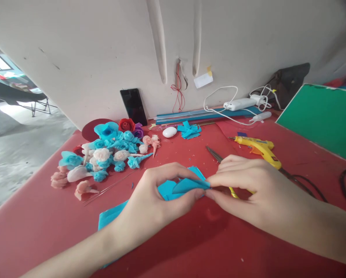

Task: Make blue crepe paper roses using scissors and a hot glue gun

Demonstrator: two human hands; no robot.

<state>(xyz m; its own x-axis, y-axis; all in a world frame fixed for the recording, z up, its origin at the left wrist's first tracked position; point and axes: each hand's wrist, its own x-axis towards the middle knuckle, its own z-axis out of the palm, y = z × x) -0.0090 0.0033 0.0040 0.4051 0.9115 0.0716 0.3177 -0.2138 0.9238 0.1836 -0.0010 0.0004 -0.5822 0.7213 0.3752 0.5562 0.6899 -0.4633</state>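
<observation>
A folded piece of blue crepe paper (190,187) is held between both hands above the red table. My left hand (161,193) is closed on it, thumb in front and fingers behind. At its right end, my right hand (248,181) pinches the paper between thumb and forefinger. Beneath my left wrist lies a larger blue sheet (110,216), partly hidden by the arm. Scissors (213,155) with yellow handles lie under my right hand, their dark blades pointing away. Several blue paper strips (189,130) are piled farther back.
Blue, white and pink paper flowers (103,154) cover the table's left side. A yellow glue gun (259,148) with its cable lies at right. Behind stand a phone (133,107) and a white power strip (240,104); a green board (323,121) leans at right.
</observation>
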